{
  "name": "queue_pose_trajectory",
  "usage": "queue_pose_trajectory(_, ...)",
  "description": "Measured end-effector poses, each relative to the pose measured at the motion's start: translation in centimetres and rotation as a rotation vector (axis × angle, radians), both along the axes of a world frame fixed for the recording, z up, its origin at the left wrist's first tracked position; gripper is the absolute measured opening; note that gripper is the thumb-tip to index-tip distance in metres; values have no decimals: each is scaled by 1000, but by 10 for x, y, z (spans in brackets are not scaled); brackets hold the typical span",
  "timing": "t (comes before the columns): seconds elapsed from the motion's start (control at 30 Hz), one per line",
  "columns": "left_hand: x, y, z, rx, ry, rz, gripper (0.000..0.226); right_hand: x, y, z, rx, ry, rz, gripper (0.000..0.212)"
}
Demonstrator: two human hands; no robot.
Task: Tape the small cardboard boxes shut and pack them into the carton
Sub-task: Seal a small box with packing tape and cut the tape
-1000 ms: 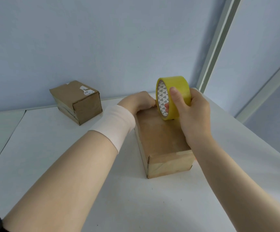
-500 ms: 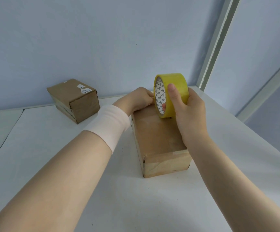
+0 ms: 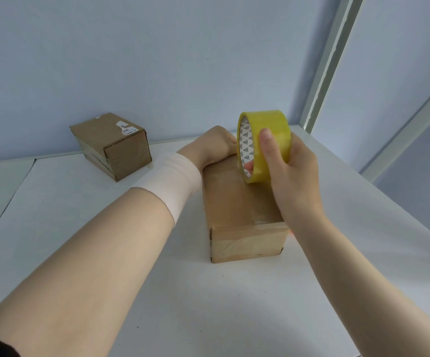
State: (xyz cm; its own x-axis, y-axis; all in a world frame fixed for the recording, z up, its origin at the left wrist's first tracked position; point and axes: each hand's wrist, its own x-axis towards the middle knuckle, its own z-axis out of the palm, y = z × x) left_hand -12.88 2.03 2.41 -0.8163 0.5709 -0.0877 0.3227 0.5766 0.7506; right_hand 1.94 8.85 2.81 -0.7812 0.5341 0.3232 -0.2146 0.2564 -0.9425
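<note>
A white table (image 3: 80, 253) is backed by a pale blue wall (image 3: 157, 60). At its middle a closed cardboard box (image 3: 239, 215) is touched by the left hand (image 3: 213, 148) — fingers hidden. Over the box, a yellow tape roll (image 3: 265, 140) is gripped by the right hand (image 3: 293, 171). A second box (image 3: 110, 145) is set near the far left corner.

Plain packing/work rm, prob. office-type: white table (image 3: 234, 305), bare pale wall (image 3: 157, 60), window frame (image 3: 329, 60), labelled cardboard box (image 3: 110, 143).

Pale blue wall (image 3: 136, 60) behind white tabletop (image 3: 54, 207); white frame (image 3: 329, 63) upright at right; soft even light.
</note>
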Motion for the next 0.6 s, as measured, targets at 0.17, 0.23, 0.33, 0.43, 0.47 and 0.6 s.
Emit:
queue_pose_trajectory(0.17,0,5,-1,-16,50,-18,35,2,3,-4,-41,-13,119,23)
queue_pose_trajectory(0.23,-1,6,-1,-34,71,-23,35,3,7,-6,36,-50,163,22)
queue_pose_trajectory(0.33,-5,6,0,-71,117,40,34,-4,16,-2,126,-87,144,22)
queue_pose_trajectory(0.43,-7,6,0,-96,158,105,34,-13,27,5,165,-145,168,28)
queue_pose_trajectory(0.47,-7,6,0,-87,160,108,34,-16,29,5,168,-153,174,28)
queue_pose_trajectory(0.6,-4,7,-1,-94,142,105,35,-10,27,0,124,-99,139,27)
